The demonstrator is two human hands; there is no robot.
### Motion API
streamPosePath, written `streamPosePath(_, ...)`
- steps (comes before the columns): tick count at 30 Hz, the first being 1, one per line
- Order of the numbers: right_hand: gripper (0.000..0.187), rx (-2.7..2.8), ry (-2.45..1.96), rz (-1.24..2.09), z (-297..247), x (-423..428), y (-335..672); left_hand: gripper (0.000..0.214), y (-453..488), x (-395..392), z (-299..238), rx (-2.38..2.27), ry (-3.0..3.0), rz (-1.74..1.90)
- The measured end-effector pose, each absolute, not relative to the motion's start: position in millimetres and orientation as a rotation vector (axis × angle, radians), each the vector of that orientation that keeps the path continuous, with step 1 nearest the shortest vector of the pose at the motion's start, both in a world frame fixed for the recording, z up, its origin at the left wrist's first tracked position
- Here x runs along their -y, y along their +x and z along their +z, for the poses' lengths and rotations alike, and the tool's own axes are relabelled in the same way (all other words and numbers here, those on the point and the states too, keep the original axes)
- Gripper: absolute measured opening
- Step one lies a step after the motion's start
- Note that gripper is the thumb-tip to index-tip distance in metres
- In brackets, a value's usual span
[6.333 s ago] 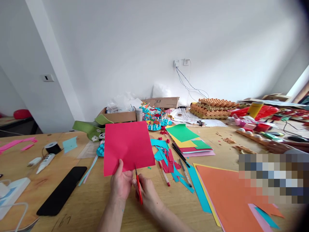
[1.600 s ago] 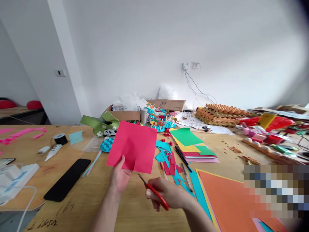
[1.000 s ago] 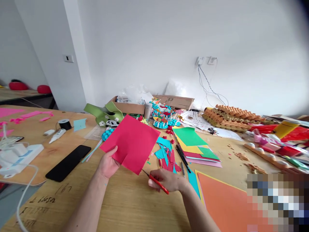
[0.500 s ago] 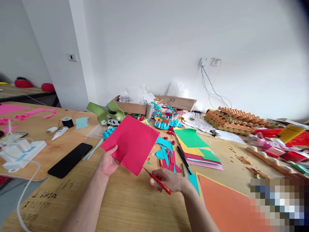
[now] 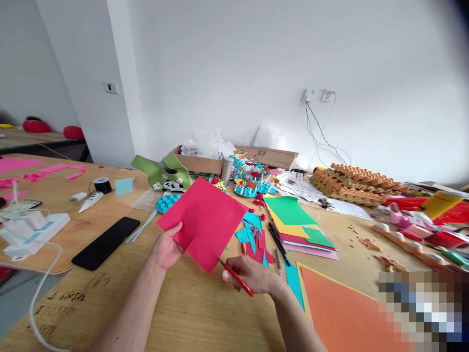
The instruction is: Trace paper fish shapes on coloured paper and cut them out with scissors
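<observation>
From my remote seat this reads as a paper-craft workshop: beyond the grip of the left hand (image 5: pixel 166 249), a long wooden worktable (image 5: pixel 205 322) carries coloured card sheets (image 5: pixel 300 227) off to the right and stacked egg trays (image 5: pixel 348 183) farther back.

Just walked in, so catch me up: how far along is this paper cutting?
Done: the red paper sheet has a slit, and teal and red scraps lie on the wooden table. In hand: the left hand holds that sheet, the right hand red-handled scissors. Left, apparently whole: the stacked coloured paper and the orange sheet.
</observation>
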State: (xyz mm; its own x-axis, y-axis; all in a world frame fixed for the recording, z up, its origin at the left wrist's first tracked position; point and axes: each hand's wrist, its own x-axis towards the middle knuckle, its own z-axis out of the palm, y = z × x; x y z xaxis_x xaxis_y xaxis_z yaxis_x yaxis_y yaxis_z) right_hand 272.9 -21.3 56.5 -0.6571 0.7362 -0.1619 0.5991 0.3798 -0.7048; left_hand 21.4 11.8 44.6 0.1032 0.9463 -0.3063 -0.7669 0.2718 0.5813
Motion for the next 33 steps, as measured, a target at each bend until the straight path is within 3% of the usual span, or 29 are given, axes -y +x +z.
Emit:
streamPosePath(16, 0.047, 2.388, -1.2, 1.269, 53.8, 21.5, 274.7, 0.036, 22.7, -9.3, 49.3, -0.726, 0.299, 1.303)
streamPosePath(33, 0.048, 2.41, -1.237, 1.199, 59.8, 22.2, 273.0, 0.032, 21.8, -10.6, 47.2, -0.705, 0.314, 1.298)
